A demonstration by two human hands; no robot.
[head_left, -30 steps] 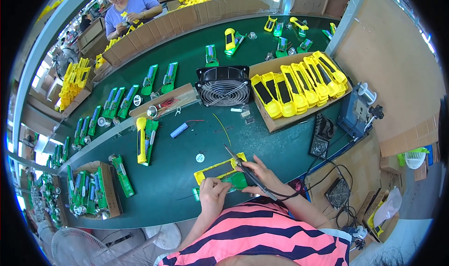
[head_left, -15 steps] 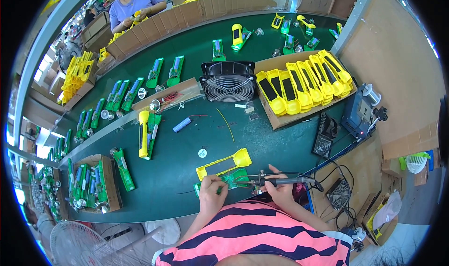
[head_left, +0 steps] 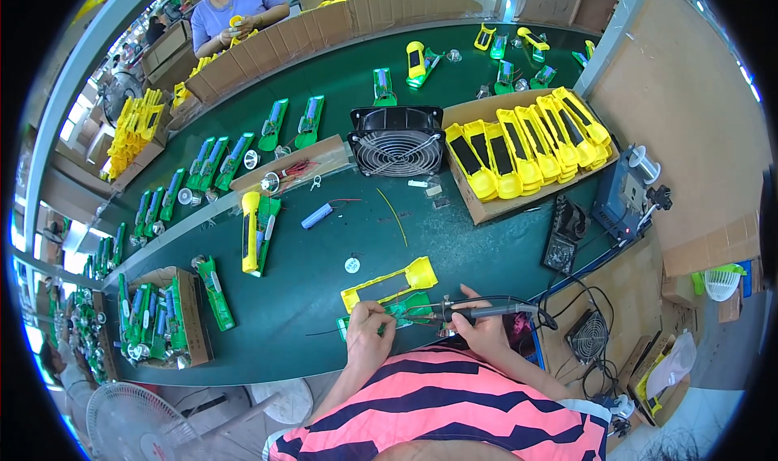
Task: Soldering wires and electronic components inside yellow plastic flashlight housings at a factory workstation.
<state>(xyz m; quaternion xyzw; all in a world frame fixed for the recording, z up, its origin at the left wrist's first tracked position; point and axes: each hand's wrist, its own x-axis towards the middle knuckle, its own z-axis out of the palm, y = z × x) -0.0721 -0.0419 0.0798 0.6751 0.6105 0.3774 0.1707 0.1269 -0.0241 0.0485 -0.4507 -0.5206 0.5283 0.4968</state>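
Right hand (head_left: pixel 480 330) grips the soldering iron (head_left: pixel 510 309), tip at the green casing (head_left: pixel 415 305); left hand (head_left: pixel 369 336) looks pinched together there, can't tell on what.

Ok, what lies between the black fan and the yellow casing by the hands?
Head view: small pale pieces near the black fan, then a thin yellow wire, then a round white disc close to the yellow casing.

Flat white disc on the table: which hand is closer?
Left. The left hand is on the near side of the flat white disc; the right hand is farther away, toward the right.
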